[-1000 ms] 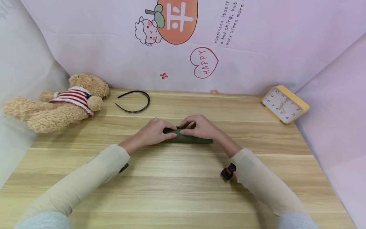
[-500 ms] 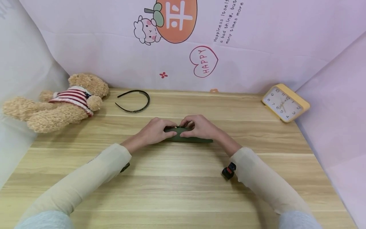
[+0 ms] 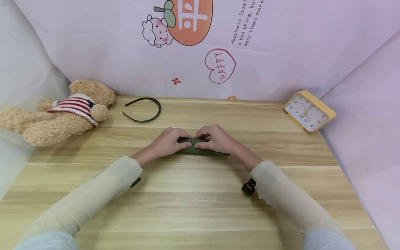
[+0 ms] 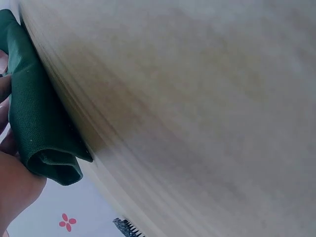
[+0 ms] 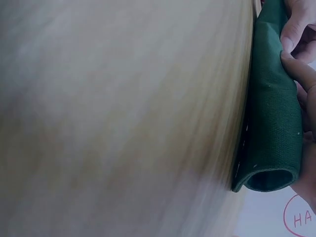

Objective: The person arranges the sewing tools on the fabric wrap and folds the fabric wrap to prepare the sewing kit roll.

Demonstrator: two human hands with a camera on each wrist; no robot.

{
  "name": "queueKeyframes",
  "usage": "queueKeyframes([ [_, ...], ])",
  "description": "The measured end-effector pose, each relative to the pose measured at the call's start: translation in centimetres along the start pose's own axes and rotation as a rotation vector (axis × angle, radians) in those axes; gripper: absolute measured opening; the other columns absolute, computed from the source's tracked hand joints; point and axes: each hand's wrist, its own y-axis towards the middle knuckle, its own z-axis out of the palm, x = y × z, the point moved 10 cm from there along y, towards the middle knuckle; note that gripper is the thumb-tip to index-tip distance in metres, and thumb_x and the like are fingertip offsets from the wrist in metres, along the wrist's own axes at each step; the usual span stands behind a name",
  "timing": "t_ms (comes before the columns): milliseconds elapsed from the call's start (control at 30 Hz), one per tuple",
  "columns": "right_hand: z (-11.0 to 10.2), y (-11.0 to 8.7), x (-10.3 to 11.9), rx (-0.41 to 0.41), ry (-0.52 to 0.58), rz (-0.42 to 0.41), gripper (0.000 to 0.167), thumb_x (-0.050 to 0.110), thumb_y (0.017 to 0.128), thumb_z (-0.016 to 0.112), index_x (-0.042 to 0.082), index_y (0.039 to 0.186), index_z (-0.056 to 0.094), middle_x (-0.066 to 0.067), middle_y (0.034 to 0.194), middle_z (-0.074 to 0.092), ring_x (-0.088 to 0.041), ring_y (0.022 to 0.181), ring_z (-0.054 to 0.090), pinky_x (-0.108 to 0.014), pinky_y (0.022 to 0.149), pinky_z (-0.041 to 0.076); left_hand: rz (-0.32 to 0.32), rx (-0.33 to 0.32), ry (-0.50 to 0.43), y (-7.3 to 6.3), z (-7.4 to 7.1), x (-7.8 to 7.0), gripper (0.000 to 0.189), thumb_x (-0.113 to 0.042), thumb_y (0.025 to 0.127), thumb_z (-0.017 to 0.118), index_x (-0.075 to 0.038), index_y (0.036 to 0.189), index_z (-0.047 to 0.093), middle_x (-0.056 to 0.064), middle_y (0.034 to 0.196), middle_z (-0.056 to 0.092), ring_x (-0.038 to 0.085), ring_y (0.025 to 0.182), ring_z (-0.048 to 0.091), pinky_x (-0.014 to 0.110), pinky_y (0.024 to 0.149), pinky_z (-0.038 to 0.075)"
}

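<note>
A dark green roll of woven cloth [image 3: 203, 151] lies across the middle of the wooden table. My left hand [image 3: 167, 141] grips its left part, thumb on the near side and fingers over the far side. Close beside it, my right hand [image 3: 220, 139] pinches the roll in the same way near its middle. In the left wrist view the green cloth [image 4: 37, 108] shows a rolled end with a loose flap along the table. The right wrist view shows the other end of the cloth [image 5: 274, 113] as a hollow tube, with both thumbs nearly meeting on it.
A teddy bear [image 3: 70, 114] in a striped shirt lies at the back left. A black toothed headband [image 3: 157, 109] rests to its right. At the back right stands a yellow alarm clock [image 3: 309, 110]. A printed white cloth [image 3: 268, 69] hangs behind the table.
A small dark shiny piece on top of the roll, seen between the hands before, is out of sight now. Both hands keep their hold and have barely moved. The head view has shifted slightly.
</note>
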Motion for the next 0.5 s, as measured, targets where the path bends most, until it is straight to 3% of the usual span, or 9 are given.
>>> queueKeyframes([
  [167, 0.1, 0.0, 0.3, 0.017, -0.029, -0.03, 0.015, 0.021, 0.091, 0.079, 0.011, 0.103, 0.077, 0.002, 0.101, 0.072, -0.011, 0.09, 0.066, -0.03, 0.081, 0.057, -0.023, 0.002, 0.0, -0.1, 0.1, 0.3, 0.023, -0.021, 0.096, 0.073, -0.008, 0.115, 0.077, 0.003, 0.114, 0.074, 0.017, 0.105, 0.067, 0.036, 0.088, 0.053],
  [500, -0.4, -0.2, -1.0, 0.019, -0.001, 0.051, 0.028, 0.024, 0.089, 0.081, 0.008, 0.111, 0.074, -0.002, 0.106, 0.072, -0.018, 0.098, 0.068, -0.039, 0.092, 0.056, -0.025, 0.007, -0.018, 0.4, 0.4, 0.3, 0.028, -0.023, 0.097, 0.072, -0.007, 0.12, 0.074, 0.005, 0.119, 0.072, 0.02, 0.113, 0.065, 0.039, 0.096, 0.052],
])
